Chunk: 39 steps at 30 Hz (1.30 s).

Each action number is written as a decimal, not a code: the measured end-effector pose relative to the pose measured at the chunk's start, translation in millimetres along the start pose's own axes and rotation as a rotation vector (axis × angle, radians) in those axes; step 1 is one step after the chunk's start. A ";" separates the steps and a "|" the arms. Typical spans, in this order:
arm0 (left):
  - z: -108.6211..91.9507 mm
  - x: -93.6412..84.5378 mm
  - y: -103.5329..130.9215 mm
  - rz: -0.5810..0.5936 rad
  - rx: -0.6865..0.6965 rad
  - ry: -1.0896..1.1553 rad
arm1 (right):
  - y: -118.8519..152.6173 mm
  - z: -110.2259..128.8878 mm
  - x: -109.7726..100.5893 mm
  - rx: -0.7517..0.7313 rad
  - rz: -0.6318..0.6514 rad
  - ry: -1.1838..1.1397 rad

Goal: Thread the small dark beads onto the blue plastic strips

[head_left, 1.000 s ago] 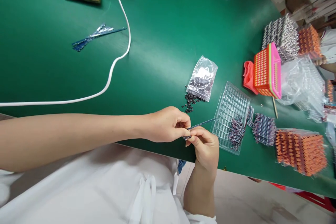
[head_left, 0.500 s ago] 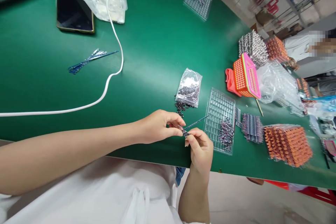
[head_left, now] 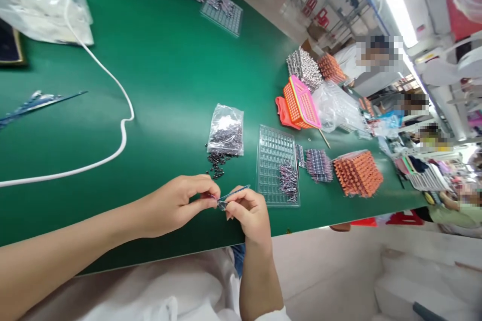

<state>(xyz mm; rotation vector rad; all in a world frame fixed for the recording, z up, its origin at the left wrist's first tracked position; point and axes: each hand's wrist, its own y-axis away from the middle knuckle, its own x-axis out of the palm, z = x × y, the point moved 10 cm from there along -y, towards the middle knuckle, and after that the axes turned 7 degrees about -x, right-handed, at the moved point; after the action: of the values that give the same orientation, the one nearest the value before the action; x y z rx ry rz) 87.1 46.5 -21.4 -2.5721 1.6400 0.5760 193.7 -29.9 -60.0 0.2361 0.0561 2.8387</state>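
Over the near edge of the green table (head_left: 158, 110), my left hand (head_left: 188, 203) and my right hand (head_left: 250, 213) meet, fingertips close together. Both pinch a small dark strip (head_left: 235, 191) with a bluish, narrow end that slants up to the right. Fingertips partly hide the piece between them. Just beyond lie loose dark beads (head_left: 216, 163) beside a clear bag (head_left: 226, 130) of the same beads. Right of my hands is a clear compartment tray (head_left: 273, 160) with a pile of small pink and dark pieces (head_left: 288, 181) on it.
Farther right are striped bundles (head_left: 319, 165), an orange stack (head_left: 358, 173) and a pink-orange basket (head_left: 301, 103). A white cable (head_left: 101, 65) crosses the left side, near blue strips (head_left: 33, 105) and a plastic bag (head_left: 41, 5). Another tray (head_left: 226, 17) lies at the back. People are in the distance.
The view has swung to the right, so the table's objects sit farther left. Both hands still hold the strip; its long end now lies closer to my right fingers.
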 end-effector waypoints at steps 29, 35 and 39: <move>49.7 -36.1 -7.6 -0.336 -0.315 0.523 | 7.6 85.4 -68.1 -0.572 -0.261 1.442; 45.5 -34.3 -9.0 -0.329 -0.283 0.597 | -10.5 41.7 16.8 -0.480 0.130 1.372; 41.8 -36.6 -7.5 -0.335 -0.281 0.587 | -19.8 30.7 25.3 -0.422 0.190 1.424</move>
<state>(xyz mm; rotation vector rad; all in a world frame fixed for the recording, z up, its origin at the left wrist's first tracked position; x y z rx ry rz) 68.0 91.0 -49.5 -3.3593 1.2384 0.0193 180.6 -3.2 -27.1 -1.8695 -0.2705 2.4485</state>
